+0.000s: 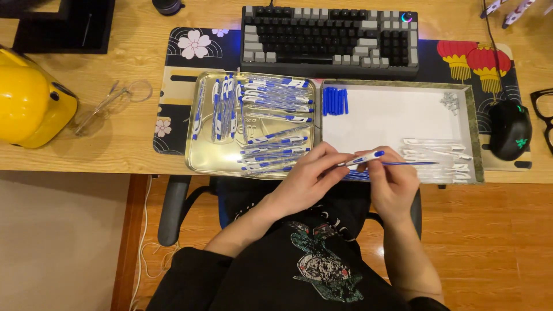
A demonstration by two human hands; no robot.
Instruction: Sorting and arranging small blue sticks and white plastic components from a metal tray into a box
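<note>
My left hand (308, 175) and my right hand (393, 181) meet at the desk's front edge, both gripping one blue and white pen (368, 156). Its thin blue refill (412, 163) sticks out to the right past my right hand. To the left lies a gold metal tray (197, 155) holding several assembled blue and white pens (271, 98). On the right is a white tray (386, 115) with blue caps (334, 101) at its far left, clear pen barrels (438, 148) at its right, and small springs (450, 102) in the far right corner.
A keyboard (330, 40) lies behind the trays on a patterned desk mat (190, 49). A black mouse (510, 129) sits at the right, black glasses (542, 109) at the edge. At the left are a yellow rounded object (29, 103) and clear glasses (112, 103).
</note>
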